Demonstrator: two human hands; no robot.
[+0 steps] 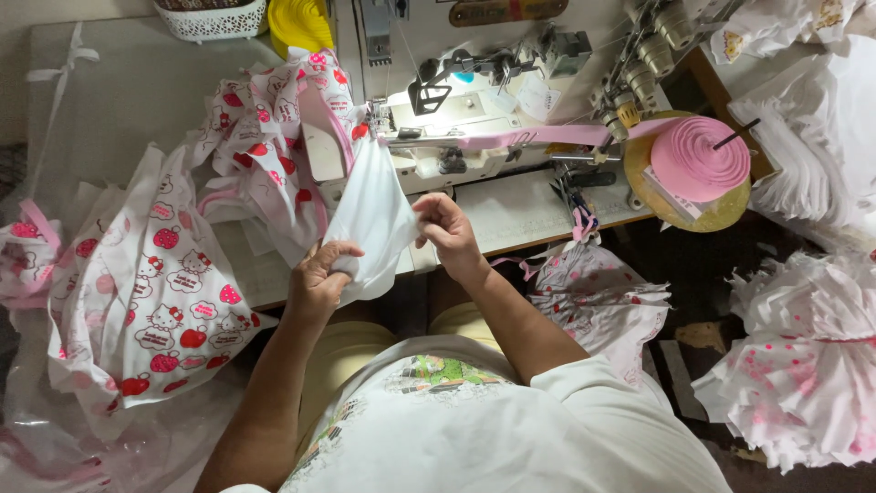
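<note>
I hold a white fabric piece in front of a white sewing machine. My left hand pinches its lower edge, and my right hand grips its right edge. The top of the fabric reaches up to the machine's needle area, where pink binding tape feeds in from a pink tape roll on the right.
Printed white fabric with red and pink cartoon motifs piles up on the left and over the machine bed. Stacks of white frilled pieces lie at the right, more lie below the table. A white basket stands at the back.
</note>
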